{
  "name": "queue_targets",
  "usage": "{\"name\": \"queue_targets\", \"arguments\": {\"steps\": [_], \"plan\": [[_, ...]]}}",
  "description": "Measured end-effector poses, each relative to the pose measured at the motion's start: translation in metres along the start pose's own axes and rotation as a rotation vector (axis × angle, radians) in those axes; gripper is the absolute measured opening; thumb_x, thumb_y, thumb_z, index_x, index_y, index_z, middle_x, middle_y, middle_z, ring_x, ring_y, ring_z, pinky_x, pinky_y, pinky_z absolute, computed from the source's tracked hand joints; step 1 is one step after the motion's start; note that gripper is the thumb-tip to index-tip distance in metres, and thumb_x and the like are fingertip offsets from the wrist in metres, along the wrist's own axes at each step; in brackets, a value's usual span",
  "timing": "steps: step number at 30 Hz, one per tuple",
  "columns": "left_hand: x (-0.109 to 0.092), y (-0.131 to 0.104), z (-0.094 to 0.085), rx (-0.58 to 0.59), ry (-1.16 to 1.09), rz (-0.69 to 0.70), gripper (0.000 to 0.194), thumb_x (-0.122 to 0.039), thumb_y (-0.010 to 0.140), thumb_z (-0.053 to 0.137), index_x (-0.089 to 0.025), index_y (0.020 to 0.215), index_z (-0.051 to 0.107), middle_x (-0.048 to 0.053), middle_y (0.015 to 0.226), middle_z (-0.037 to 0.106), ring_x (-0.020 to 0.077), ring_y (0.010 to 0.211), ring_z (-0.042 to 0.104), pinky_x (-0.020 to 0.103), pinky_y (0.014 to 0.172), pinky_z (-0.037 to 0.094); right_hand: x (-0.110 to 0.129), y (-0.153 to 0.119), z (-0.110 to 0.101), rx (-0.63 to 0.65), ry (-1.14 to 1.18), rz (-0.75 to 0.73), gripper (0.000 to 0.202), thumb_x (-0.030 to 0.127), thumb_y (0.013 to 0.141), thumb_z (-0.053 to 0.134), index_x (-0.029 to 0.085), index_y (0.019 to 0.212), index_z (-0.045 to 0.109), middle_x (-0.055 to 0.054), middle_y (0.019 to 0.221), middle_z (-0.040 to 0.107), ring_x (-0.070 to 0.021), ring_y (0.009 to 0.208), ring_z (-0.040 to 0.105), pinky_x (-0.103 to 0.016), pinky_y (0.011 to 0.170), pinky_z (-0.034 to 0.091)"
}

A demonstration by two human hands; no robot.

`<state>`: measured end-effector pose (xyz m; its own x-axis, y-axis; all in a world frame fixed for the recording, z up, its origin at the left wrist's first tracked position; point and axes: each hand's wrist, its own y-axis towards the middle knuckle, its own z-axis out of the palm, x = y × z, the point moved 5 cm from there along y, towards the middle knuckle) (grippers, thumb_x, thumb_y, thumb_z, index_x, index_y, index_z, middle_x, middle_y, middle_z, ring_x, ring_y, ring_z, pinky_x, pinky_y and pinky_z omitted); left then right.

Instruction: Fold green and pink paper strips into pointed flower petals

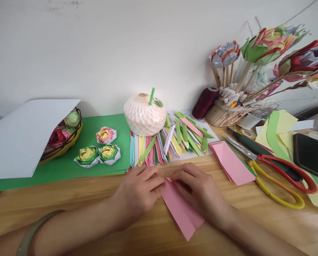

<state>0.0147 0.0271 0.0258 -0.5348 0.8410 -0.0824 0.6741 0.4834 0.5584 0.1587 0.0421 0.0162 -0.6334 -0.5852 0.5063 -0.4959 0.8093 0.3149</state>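
Observation:
A pink sheet of paper (179,206) with a lengthwise crease lies slanted on the wooden table, between both hands. My left hand (143,190) has its fingers curled at the paper's far left corner, pressing there. On the other side my right hand (199,186) bends its fingers over the far right edge of the same paper. The fingertips are partly hidden behind the knuckles. Just beyond the hands lie several folded paper strips (172,138) in green, yellow, pink and white. A stack of pink paper (235,163) rests to the right of my right hand.
Scissors (257,156) with red and yellow handles lie at the right, near a black phone (312,154). A white textured coconut-shaped object (145,113) stands at the back. Paper flowers (109,153) sit on green card (92,124); a basket (223,112) holds stemmed ones.

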Motion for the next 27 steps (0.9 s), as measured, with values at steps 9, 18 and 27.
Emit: {"name": "queue_targets", "arguments": {"steps": [9,18,27], "plan": [[0.001,-0.003,0.005,0.027,-0.001,-0.011,0.027,-0.013,0.096,0.046,-0.014,0.078,0.066,0.002,0.081,0.065,0.0176,0.082,0.057,0.032,0.066,0.049,0.016,-0.004,-0.004,0.033,-0.228,-0.311,0.026,0.014,0.097,0.039,0.012,0.09,0.064,-0.006,0.076,0.058,-0.018,0.071,0.049,-0.029,0.059,0.039],[-0.003,-0.001,-0.003,-0.028,0.051,0.083,0.027,-0.01,0.096,0.043,-0.01,0.09,0.069,0.005,0.086,0.071,0.0224,0.09,0.06,0.036,0.073,0.052,0.022,-0.003,-0.004,0.073,-0.332,-0.378,0.033,0.013,0.098,0.035,0.012,0.081,0.063,-0.005,0.072,0.056,-0.0185,0.065,0.044,-0.032,0.057,0.033],[-0.006,0.004,-0.006,0.011,0.116,0.112,0.027,-0.01,0.097,0.04,-0.01,0.097,0.067,0.005,0.083,0.07,0.0212,0.086,0.06,0.036,0.072,0.052,0.019,-0.003,-0.002,0.132,-0.333,-0.343,0.021,0.012,0.092,0.045,0.013,0.082,0.063,-0.004,0.073,0.056,-0.0184,0.068,0.045,-0.032,0.059,0.033]]}}
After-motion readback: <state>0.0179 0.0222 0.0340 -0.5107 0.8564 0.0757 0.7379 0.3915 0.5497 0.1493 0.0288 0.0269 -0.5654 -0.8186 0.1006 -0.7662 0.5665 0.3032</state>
